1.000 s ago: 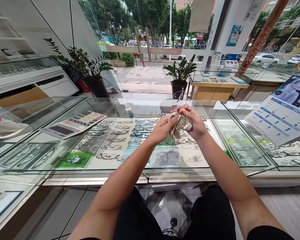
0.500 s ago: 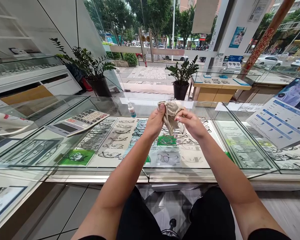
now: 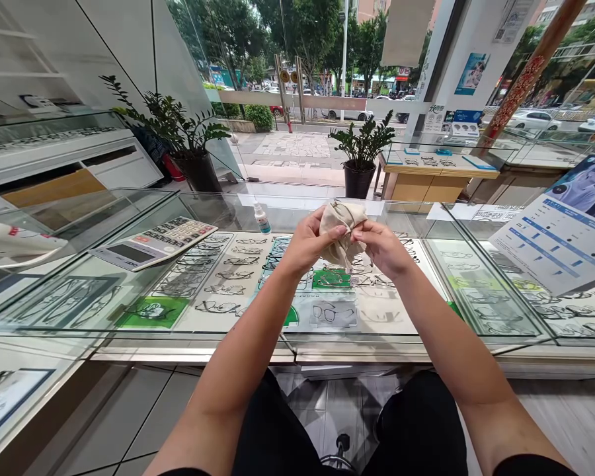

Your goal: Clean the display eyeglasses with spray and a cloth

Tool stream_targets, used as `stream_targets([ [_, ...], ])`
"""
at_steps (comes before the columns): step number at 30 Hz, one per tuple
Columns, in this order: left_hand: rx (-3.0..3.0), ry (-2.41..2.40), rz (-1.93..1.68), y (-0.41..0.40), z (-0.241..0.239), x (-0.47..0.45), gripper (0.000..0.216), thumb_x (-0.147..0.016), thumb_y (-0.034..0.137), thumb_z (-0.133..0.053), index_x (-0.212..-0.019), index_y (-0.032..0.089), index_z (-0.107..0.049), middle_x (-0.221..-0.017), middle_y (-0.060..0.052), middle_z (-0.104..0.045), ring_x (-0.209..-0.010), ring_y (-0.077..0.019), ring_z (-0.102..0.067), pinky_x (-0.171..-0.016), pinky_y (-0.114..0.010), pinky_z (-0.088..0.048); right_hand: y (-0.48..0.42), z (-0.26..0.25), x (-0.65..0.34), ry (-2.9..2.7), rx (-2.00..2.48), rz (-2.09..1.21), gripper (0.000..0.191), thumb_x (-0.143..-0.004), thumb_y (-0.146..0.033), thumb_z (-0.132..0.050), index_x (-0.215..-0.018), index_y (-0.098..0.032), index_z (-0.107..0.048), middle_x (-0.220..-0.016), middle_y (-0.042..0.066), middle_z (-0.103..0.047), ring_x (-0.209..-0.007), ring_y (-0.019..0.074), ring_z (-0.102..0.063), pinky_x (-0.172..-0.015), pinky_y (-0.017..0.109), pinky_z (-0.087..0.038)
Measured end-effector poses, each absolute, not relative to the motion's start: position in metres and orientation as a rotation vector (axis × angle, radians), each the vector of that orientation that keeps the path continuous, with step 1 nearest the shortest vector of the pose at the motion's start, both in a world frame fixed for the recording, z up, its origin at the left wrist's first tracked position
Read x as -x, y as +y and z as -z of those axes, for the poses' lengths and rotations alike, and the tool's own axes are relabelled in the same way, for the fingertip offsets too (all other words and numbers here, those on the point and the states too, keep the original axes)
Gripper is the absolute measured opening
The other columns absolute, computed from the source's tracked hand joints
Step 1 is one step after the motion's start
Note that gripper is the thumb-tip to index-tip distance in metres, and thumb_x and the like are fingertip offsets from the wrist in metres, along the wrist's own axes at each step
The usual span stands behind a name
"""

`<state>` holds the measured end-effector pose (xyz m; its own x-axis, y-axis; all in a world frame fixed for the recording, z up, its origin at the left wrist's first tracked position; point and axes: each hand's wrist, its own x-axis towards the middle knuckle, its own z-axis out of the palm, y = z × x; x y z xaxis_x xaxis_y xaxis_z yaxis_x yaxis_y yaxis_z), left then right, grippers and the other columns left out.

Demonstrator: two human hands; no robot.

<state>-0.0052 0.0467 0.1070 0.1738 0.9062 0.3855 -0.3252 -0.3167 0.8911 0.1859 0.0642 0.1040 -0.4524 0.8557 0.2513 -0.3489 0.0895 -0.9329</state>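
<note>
A crumpled beige cloth point(image 3: 346, 213) is bunched between my hands above the glass counter. My left hand point(image 3: 307, 239) is closed on it, the thumb pressed across the front of the folds. Thin dark lines of a pair of eyeglasses point(image 3: 350, 223) show against the cloth, most of the frame being covered. My right hand point(image 3: 383, 248) pinches the eyeglasses at the cloth's right side with thumb and fingertips. Beyond my left hand, a small spray bottle point(image 3: 262, 218) stands upright on the counter.
The glass display counter point(image 3: 258, 336) holds rows of eyeglass frames point(image 3: 223, 307) under its top. A large calculator point(image 3: 153, 243) lies at the left, and a printed display card point(image 3: 558, 231) stands at the right. Potted plants point(image 3: 361, 155) stand beyond the counter.
My left thumb has moved from the cloth's top down across its front. The cloth now spreads rounder over the eyeglasses, its hanging end gathered up. My right hand stays nearly in place.
</note>
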Motion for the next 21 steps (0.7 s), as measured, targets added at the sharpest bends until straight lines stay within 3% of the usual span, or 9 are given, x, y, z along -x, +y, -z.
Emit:
stream_targets([
  [4,-1.346,0.679,-1.445,0.047,-0.105,0.001,0.06,-0.068,0.051,-0.108,-0.107,0.017,-0.076,-0.088,-0.002,-0.079,-0.074,-0.0144,-0.071,-0.073,-0.025,-0.059,0.065,-0.099,-0.183,-1.42,0.565,-1.573,0.031,-0.068,-0.046,-0.101,-0.079,-0.024,-0.082,-0.081,-0.001,-0.076,-0.085,0.018,-0.064,-0.094,0.035,-0.05],
  [10,-1.365,0.744,-1.642,0.047,-0.102,-0.007,0.061,-0.077,0.073,-0.095,-0.083,0.018,-0.07,-0.07,0.002,-0.066,-0.059,-0.0095,-0.056,-0.058,-0.022,-0.047,0.064,-0.091,-0.175,-1.493,0.548,-1.606,0.035,-0.068,-0.048,-0.101,-0.084,-0.024,-0.081,-0.084,-0.001,-0.077,-0.086,0.0195,-0.066,-0.094,0.038,-0.051],
  [13,-1.361,0.746,-1.629,0.05,-0.1,-0.005,0.066,-0.081,0.082,-0.087,-0.076,0.019,-0.066,-0.063,0.002,-0.062,-0.056,-0.0116,-0.055,-0.055,-0.025,-0.047,0.063,-0.093,-0.176,-1.472,0.552,-1.599,0.033,-0.069,-0.045,-0.099,-0.084,-0.023,-0.08,-0.082,-0.001,-0.074,-0.085,0.0188,-0.065,-0.091,0.037,-0.051],
  [16,-1.358,0.679,-1.521,0.052,-0.101,0.0,0.065,-0.08,0.081,-0.088,-0.081,0.019,-0.07,-0.066,0.0,-0.067,-0.06,-0.0152,-0.063,-0.06,-0.028,-0.054,0.063,-0.097,-0.18,-1.433,0.567,-1.571,0.03,-0.069,-0.043,-0.097,-0.08,-0.023,-0.078,-0.08,-0.001,-0.072,-0.084,0.0185,-0.063,-0.091,0.036,-0.05],
  [21,-1.354,0.597,-1.418,0.047,-0.107,0.006,0.056,-0.076,0.06,-0.101,-0.104,0.017,-0.078,-0.088,-0.003,-0.079,-0.076,-0.0166,-0.072,-0.073,-0.028,-0.06,0.067,-0.1,-0.187,-1.389,0.563,-1.55,0.029,-0.071,-0.043,-0.095,-0.078,-0.022,-0.076,-0.08,0.0,-0.07,-0.084,0.0183,-0.061,-0.09,0.035,-0.049],
])
